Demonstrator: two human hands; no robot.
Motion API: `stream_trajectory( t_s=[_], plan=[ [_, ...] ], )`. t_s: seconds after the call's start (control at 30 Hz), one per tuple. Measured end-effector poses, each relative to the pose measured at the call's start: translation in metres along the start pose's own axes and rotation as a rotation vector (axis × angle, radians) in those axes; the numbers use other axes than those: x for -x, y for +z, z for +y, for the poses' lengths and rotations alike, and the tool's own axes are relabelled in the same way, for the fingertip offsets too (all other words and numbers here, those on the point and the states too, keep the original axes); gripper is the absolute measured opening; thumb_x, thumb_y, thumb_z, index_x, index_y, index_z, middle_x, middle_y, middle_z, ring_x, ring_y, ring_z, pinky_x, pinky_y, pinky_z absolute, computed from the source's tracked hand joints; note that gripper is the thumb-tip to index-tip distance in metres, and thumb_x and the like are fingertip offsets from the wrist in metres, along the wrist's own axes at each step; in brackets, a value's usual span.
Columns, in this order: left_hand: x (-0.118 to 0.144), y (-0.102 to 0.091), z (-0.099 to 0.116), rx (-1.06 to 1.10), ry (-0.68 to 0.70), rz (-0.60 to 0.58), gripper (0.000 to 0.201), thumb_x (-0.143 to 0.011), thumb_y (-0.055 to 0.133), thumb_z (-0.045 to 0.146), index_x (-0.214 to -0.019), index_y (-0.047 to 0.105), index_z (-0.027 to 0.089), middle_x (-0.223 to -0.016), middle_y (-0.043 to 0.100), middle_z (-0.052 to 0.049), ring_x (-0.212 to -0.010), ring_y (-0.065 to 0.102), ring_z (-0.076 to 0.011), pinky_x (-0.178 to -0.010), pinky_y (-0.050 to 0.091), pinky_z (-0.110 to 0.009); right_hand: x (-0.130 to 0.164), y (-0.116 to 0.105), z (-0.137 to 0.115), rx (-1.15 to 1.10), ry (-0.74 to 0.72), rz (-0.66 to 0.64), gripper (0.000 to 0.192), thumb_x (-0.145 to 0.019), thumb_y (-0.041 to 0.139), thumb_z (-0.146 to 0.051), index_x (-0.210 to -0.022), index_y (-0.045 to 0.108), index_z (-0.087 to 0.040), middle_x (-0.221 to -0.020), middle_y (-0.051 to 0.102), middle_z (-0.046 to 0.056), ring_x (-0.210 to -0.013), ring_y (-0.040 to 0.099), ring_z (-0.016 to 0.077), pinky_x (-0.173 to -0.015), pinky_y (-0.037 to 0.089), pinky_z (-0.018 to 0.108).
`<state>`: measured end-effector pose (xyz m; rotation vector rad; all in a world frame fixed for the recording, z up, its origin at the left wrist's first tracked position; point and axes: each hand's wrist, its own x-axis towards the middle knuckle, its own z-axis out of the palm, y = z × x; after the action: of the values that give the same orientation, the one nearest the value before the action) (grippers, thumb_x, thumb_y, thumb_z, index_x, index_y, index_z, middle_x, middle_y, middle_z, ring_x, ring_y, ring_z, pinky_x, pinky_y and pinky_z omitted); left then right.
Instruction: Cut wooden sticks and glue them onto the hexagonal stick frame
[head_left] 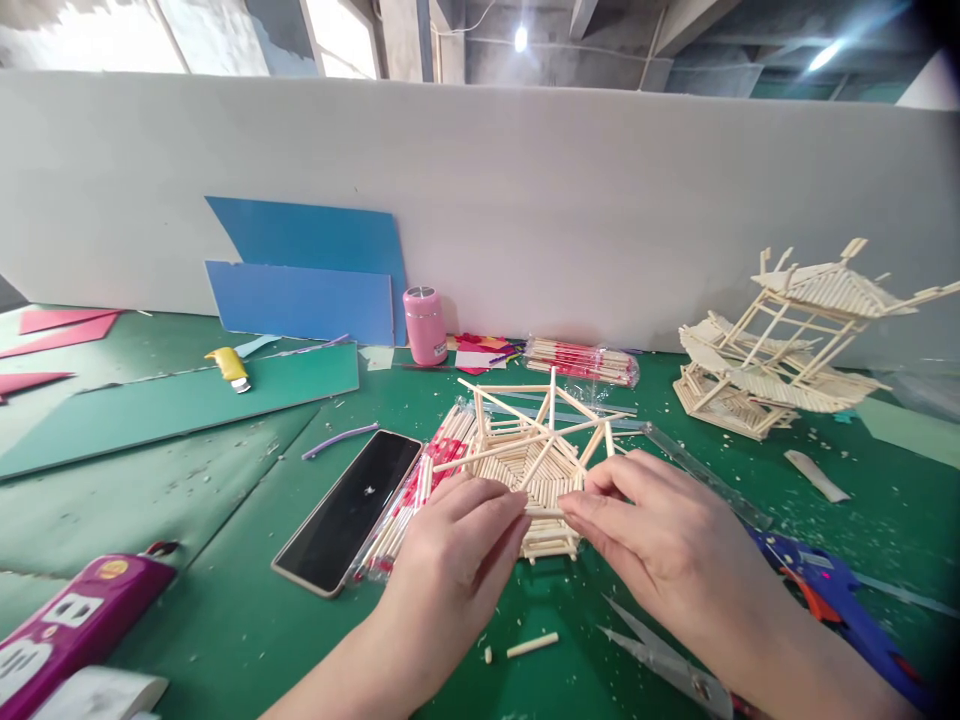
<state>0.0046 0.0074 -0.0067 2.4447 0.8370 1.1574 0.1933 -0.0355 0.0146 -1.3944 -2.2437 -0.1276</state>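
In the middle of the head view stands a small frame of wooden sticks (525,465), with a web-like floor of short sticks and thin posts and beams above it. A short wooden stick (545,513) lies across its near side. My left hand (459,540) pinches the left end of that stick, and my right hand (656,525) pinches the right end. Fingertips hide both ends, so whether the stick touches the frame cannot be made out. Under my hands a loose cut stick piece (532,645) lies on the green table.
Scissors (664,655) and a blue glue gun (832,590) lie at right. Left of the frame are a phone (352,510) and bagged sticks (420,490). Behind stand a pink bottle (425,328), blue boards (300,300) and a stick pagoda (787,340). A yellow cutter (227,368) lies farther left.
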Motion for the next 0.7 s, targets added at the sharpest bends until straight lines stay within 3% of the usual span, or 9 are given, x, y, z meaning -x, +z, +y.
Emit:
stream_trajectory(
  t_s=[0.17, 0.37, 0.47, 0.53, 0.7],
  plan=[
    [0.0, -0.002, 0.001, -0.022, 0.029, -0.023, 0.018, -0.08, 0.052, 0.006, -0.089, 0.065, 0.014, -0.08, 0.067, -0.008, -0.068, 0.059, -0.017, -0.061, 0.05, -0.029, -0.002, 0.0, 0.0, -0.023, 0.019, -0.082, 0.023, -0.078, 0.051, -0.003, -0.084, 0.064, -0.022, -0.073, 0.053, 0.0, -0.07, 0.047, 0.0154, -0.062, 0.038, 0.03],
    [0.001, -0.001, -0.002, -0.028, 0.059, -0.003, 0.019, -0.079, 0.052, 0.004, -0.09, 0.064, 0.014, -0.081, 0.067, -0.007, -0.068, 0.061, -0.0165, -0.059, 0.05, -0.026, 0.007, -0.019, 0.018, -0.227, 0.157, 0.035, 0.024, -0.087, 0.049, -0.018, -0.108, 0.059, -0.025, -0.094, 0.056, 0.002, -0.085, 0.053, 0.0126, -0.073, 0.044, 0.025],
    [0.002, -0.001, -0.003, -0.031, 0.07, -0.005, 0.019, -0.079, 0.052, 0.004, -0.091, 0.064, 0.015, -0.082, 0.066, -0.007, -0.068, 0.061, -0.0158, -0.058, 0.05, -0.025, 0.019, -0.026, 0.032, -0.261, 0.268, 0.125, 0.023, -0.088, 0.048, -0.021, -0.107, 0.059, -0.025, -0.097, 0.057, 0.001, -0.088, 0.055, 0.0106, -0.074, 0.045, 0.022],
    [0.002, -0.001, -0.003, -0.039, 0.073, -0.01, 0.019, -0.08, 0.052, 0.006, -0.091, 0.063, 0.015, -0.083, 0.065, -0.006, -0.069, 0.061, -0.0156, -0.059, 0.05, -0.025, 0.026, -0.026, 0.039, -0.283, 0.316, 0.116, 0.022, -0.088, 0.048, -0.023, -0.106, 0.06, -0.026, -0.097, 0.058, 0.0, -0.087, 0.056, 0.0107, -0.072, 0.046, 0.022],
    [0.001, -0.003, -0.003, -0.042, 0.065, -0.027, 0.018, -0.081, 0.052, 0.006, -0.091, 0.063, 0.017, -0.083, 0.065, -0.006, -0.07, 0.061, -0.0148, -0.059, 0.05, -0.023, 0.028, -0.021, 0.037, -0.345, 0.293, 0.1, 0.02, -0.088, 0.048, -0.021, -0.103, 0.062, -0.023, -0.092, 0.059, 0.002, -0.082, 0.057, 0.0123, -0.069, 0.047, 0.024]
  ],
)
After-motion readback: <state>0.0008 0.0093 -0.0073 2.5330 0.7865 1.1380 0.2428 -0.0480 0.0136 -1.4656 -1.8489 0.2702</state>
